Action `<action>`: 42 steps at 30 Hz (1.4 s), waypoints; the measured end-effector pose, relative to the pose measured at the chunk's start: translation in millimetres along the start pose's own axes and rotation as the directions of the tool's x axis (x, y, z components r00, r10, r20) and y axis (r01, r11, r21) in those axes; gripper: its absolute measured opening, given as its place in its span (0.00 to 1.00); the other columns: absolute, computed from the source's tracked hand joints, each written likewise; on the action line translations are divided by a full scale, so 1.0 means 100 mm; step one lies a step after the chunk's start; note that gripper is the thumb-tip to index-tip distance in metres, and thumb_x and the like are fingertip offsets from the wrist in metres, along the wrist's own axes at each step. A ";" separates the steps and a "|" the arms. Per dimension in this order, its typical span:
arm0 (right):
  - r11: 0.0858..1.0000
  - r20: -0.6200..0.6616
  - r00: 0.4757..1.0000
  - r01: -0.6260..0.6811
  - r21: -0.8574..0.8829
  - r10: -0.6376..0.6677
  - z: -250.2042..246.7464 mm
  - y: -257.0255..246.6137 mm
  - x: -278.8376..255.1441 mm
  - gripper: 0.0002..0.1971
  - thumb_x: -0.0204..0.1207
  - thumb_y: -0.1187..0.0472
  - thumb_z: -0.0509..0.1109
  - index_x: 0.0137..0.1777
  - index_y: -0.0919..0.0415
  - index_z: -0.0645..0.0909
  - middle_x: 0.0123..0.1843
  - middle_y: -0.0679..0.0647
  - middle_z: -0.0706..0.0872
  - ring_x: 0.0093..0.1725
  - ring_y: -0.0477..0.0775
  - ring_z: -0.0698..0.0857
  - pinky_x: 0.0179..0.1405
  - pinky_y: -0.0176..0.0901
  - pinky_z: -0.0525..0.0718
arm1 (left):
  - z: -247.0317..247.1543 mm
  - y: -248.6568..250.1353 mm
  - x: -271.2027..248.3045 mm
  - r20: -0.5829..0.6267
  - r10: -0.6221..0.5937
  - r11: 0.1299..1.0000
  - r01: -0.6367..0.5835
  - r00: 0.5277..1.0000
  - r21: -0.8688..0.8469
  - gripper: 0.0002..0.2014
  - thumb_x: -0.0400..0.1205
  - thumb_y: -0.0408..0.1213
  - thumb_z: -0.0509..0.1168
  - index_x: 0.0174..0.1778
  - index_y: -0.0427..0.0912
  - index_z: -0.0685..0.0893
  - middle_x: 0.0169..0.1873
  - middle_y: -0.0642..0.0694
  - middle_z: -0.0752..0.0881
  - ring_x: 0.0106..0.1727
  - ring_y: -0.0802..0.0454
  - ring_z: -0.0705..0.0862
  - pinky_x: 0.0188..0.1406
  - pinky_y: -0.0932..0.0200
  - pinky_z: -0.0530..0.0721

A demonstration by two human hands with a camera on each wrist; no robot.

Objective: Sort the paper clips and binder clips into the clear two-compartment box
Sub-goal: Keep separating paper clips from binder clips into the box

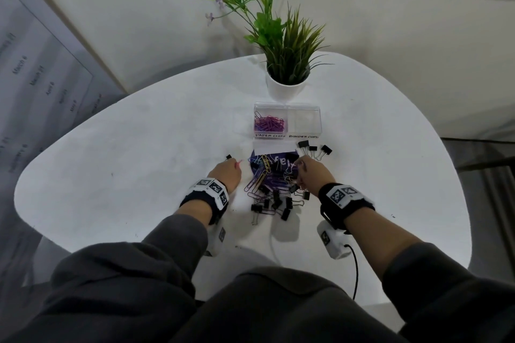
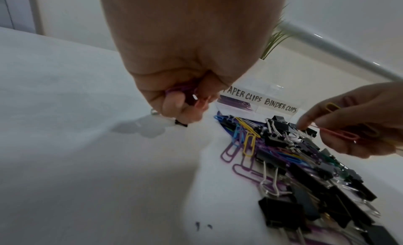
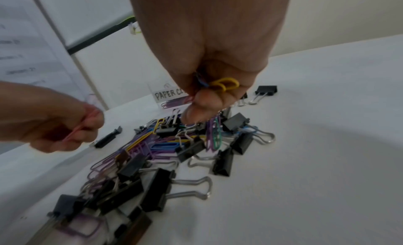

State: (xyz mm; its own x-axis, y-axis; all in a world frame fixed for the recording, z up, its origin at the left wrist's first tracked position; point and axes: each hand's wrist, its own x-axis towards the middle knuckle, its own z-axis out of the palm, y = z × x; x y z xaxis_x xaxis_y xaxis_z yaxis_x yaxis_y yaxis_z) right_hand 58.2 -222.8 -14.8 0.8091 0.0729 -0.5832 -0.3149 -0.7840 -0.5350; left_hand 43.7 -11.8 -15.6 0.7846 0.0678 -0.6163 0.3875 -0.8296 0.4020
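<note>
Dark sleeves (image 1: 172, 259) down low, two hands over a clip pile.

Mixed pile (image 1: 274, 189) of colored paper clips and black binder clips in the middle of the white bench (image 1: 111, 175), between both hands. Left hand (image 1: 226, 175) curled, pinching pink and purple paper clips (image 2: 185, 93), just left of the pile, near one lone black binder clip (image 1: 228, 157). Right hand (image 1: 313, 175) curled, pinching yellow paper clips (image 3: 225, 84), fingertips (image 2: 303, 124) touching the pile. Behind: clear box (image 1: 287, 120), purple paper clips (image 1: 269, 123) in the left part marked PAPER CLIPS. Three binder clips (image 1: 313, 148) beside the box. Potted plant (image 1: 287, 75) farther back.
</note>
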 end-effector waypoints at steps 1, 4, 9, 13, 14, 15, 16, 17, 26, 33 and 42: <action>0.998 0.010 1.000 -0.023 0.065 0.023 -0.02 0.03 0.00 0.10 0.82 0.70 0.51 0.52 0.60 0.74 0.42 0.62 0.83 0.34 0.59 0.82 0.34 0.44 0.81 | -0.01 -0.01 -0.01 0.001 -0.016 1.000 0.016 1.000 -0.004 0.18 0.89 0.36 0.46 0.61 0.28 0.75 0.60 0.29 0.82 0.60 0.34 0.82 0.59 0.48 0.78; 0.984 -0.057 0.995 -0.074 0.159 0.084 -0.10 0.15 0.01 0.13 0.80 0.73 0.50 0.45 0.61 0.76 0.41 0.61 0.82 0.29 0.54 0.78 0.29 0.40 0.77 | -0.01 -0.04 -0.04 0.014 -0.026 0.999 0.027 1.000 -0.048 0.16 0.87 0.35 0.48 0.55 0.30 0.78 0.56 0.30 0.85 0.51 0.36 0.84 0.56 0.47 0.81; 0.987 -0.230 0.964 -0.150 -0.049 0.135 -0.25 0.33 -0.05 0.11 0.85 0.56 0.55 0.45 0.63 0.70 0.46 0.63 0.80 0.44 0.58 0.76 0.43 0.45 0.71 | 0.02 -0.02 -0.09 0.071 -0.022 0.962 0.040 0.997 -0.270 0.12 0.81 0.22 0.49 0.46 0.41 0.73 0.42 0.37 0.80 0.36 0.44 0.79 0.35 0.55 0.80; 0.952 -0.153 0.967 -0.233 -0.197 0.205 -0.26 0.45 -0.05 0.10 0.82 0.55 0.62 0.49 0.63 0.74 0.56 0.64 0.85 0.51 0.63 0.82 0.45 0.46 0.74 | 0.08 -0.04 -0.07 0.145 -0.046 0.909 0.101 0.988 -0.405 0.12 0.80 0.21 0.50 0.42 0.41 0.72 0.31 0.45 0.76 0.27 0.53 0.76 0.25 0.63 0.69; 0.947 -0.135 0.968 -0.236 -0.217 0.210 -0.25 0.47 -0.06 0.11 0.81 0.55 0.63 0.53 0.64 0.76 0.57 0.63 0.85 0.54 0.63 0.83 0.47 0.47 0.77 | 0.09 -0.04 -0.06 0.148 -0.045 0.905 0.103 0.988 -0.413 0.13 0.80 0.21 0.51 0.39 0.43 0.72 0.31 0.46 0.75 0.28 0.53 0.75 0.26 0.62 0.69; 0.945 -0.115 0.969 -0.238 -0.223 0.217 -0.23 0.47 -0.07 0.13 0.80 0.54 0.65 0.56 0.64 0.77 0.58 0.62 0.85 0.56 0.63 0.84 0.49 0.47 0.79 | 0.08 -0.04 -0.07 0.151 -0.042 0.903 0.102 0.988 -0.418 0.13 0.80 0.21 0.52 0.37 0.45 0.72 0.31 0.46 0.75 0.28 0.53 0.75 0.26 0.63 0.69; 0.945 -0.100 0.970 -0.237 -0.225 0.220 -0.21 0.46 -0.07 0.15 0.79 0.53 0.66 0.58 0.63 0.77 0.58 0.62 0.85 0.57 0.63 0.84 0.51 0.48 0.80 | 0.08 -0.03 -0.07 0.154 -0.034 0.903 0.096 0.987 -0.418 0.12 0.80 0.22 0.53 0.39 0.44 0.72 0.31 0.48 0.75 0.29 0.52 0.75 0.25 0.64 0.69; 0.945 -0.096 0.972 -0.233 -0.229 0.216 -0.17 0.45 -0.07 0.15 0.78 0.53 0.66 0.59 0.63 0.77 0.58 0.61 0.85 0.56 0.63 0.84 0.52 0.48 0.80 | 0.07 -0.01 -0.09 0.164 -0.032 0.908 0.097 0.986 -0.408 0.10 0.81 0.22 0.53 0.43 0.42 0.73 0.32 0.49 0.73 0.31 0.52 0.74 0.26 0.65 0.68; 0.924 -0.067 0.994 -0.110 -0.366 0.092 -0.10 0.29 -0.01 0.14 0.81 0.57 0.58 0.60 0.65 0.75 0.59 0.62 0.85 0.57 0.64 0.84 0.44 0.43 0.73 | 0.10 0.01 0.00 0.056 0.013 0.958 0.004 0.998 -0.287 0.22 0.89 0.46 0.44 0.32 0.41 0.69 0.35 0.41 0.75 0.42 0.46 0.74 0.44 0.57 0.68; 0.969 -0.170 0.974 -0.177 -0.174 0.148 -0.31 0.44 0.01 0.06 0.80 0.57 0.62 0.48 0.60 0.73 0.55 0.64 0.86 0.45 0.60 0.79 0.43 0.43 0.73 | 0.18 0.01 0.04 0.096 -0.073 0.898 0.107 0.993 -0.427 0.23 0.87 0.29 0.47 0.79 0.44 0.61 0.27 0.50 0.69 0.23 0.54 0.69 0.21 0.64 0.71; 0.967 -0.113 0.993 -0.064 -0.248 0.037 -0.23 0.30 -0.04 0.18 0.78 0.47 0.65 0.60 0.60 0.76 0.56 0.57 0.86 0.54 0.60 0.85 0.46 0.42 0.75 | 0.18 0.00 0.03 0.065 0.040 0.966 -0.022 0.997 -0.257 0.05 0.86 0.33 0.50 0.54 0.42 0.69 0.29 0.49 0.72 0.25 0.54 0.69 0.33 0.58 0.69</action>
State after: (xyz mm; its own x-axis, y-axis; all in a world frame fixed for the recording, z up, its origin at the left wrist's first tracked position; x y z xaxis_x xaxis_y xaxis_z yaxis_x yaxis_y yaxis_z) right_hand 57.3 -260.6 -14.5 0.8480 -0.0263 -0.5294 -0.2331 -0.9155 -0.3280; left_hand 37.8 -21.4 -29.4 0.7667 -0.0017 -0.6421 0.4811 -0.6607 0.5762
